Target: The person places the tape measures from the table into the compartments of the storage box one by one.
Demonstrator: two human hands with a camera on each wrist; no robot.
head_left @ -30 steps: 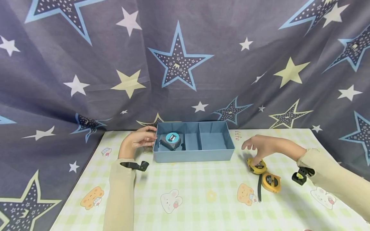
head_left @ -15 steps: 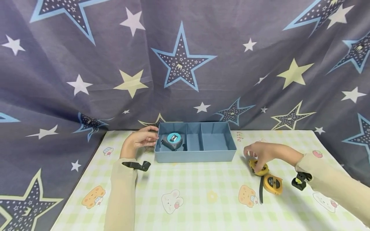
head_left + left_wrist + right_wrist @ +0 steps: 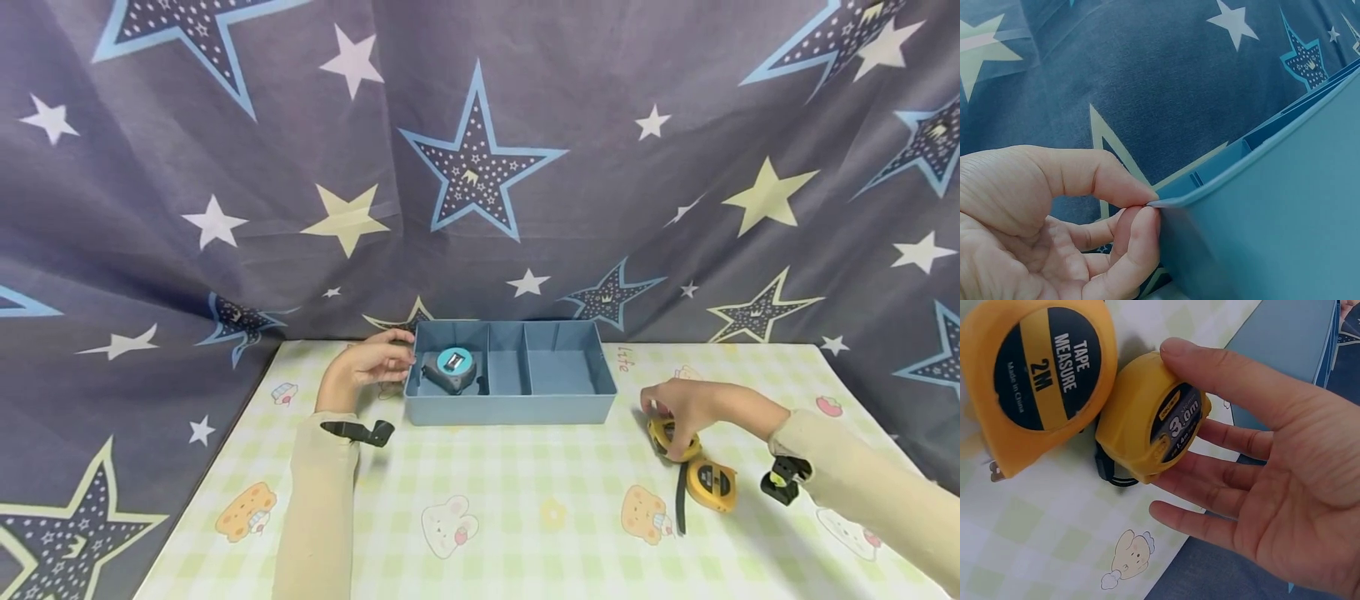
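"Hands?"
"Left hand (image 3: 367, 365): thumb and finger pinching the corner of a blue box (image 3: 510, 410). Right hand (image 3: 692, 406): thumb and fingers pinching the yellow tape measure (image 3: 1132, 415), right of the box, just beside an orange tape measure (image 3: 1041, 369). Lifted or not: cannot tell."
"Step?"
"Apparently taking hold; next calls for a firm grip."
"Changes, one second?"
"Right hand lower, fingers closer in. Teal tape measure (image 3: 454, 367) unmoved, box's left compartment."

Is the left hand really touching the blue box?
Touching. The left wrist view shows it: the left hand's fingertips meet the blue box at its corner, with no gap.
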